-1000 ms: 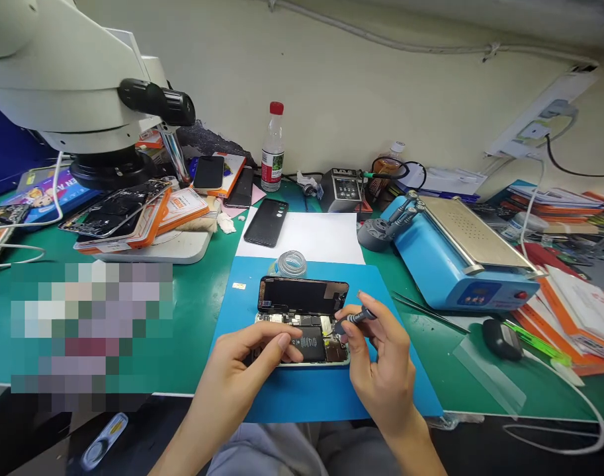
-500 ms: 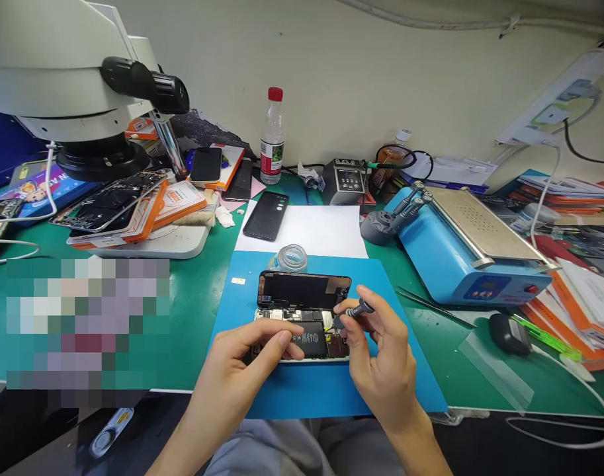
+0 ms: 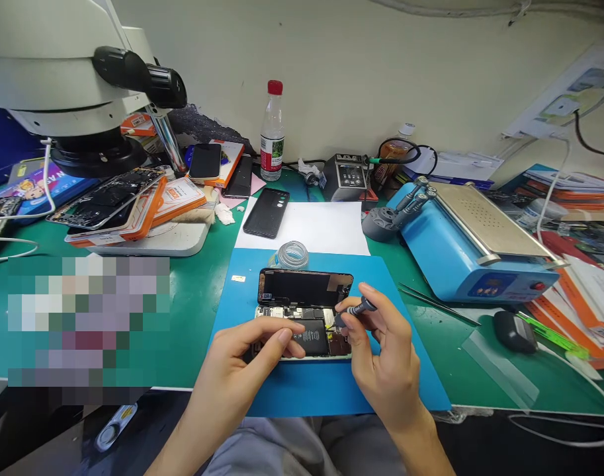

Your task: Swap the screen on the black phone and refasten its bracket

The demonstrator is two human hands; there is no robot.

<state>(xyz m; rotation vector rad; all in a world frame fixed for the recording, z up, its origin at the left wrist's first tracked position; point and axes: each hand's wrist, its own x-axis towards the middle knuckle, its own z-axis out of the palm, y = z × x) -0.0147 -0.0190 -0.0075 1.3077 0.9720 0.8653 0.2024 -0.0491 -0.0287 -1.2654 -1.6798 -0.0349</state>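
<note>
An opened smartphone (image 3: 314, 337) lies on the blue mat, its black battery and circuit parts bare. Its screen (image 3: 302, 288) is tilted up along the far edge. My right hand (image 3: 385, 344) grips a small dark screwdriver (image 3: 360, 308) over the phone's right side, its tip pointing down and left; whether the tip touches a part cannot be made out. Over the left part of the phone is my left hand (image 3: 255, 354), thumb and forefinger pinched together. Anything between those fingertips is too small to see. This hand hides the phone's lower left corner.
Behind the phone stand a clear round jar (image 3: 292, 254) and a black phone cover (image 3: 266, 213). Tweezers (image 3: 439, 304) lie to the right, near a blue heating machine (image 3: 473, 264). A microscope (image 3: 98, 79) overhangs the left side, and a bottle (image 3: 272, 132) stands at the wall.
The camera view has shifted slightly. Both hands keep nearly the same pose over the phone, the screwdriver still in my right hand.
</note>
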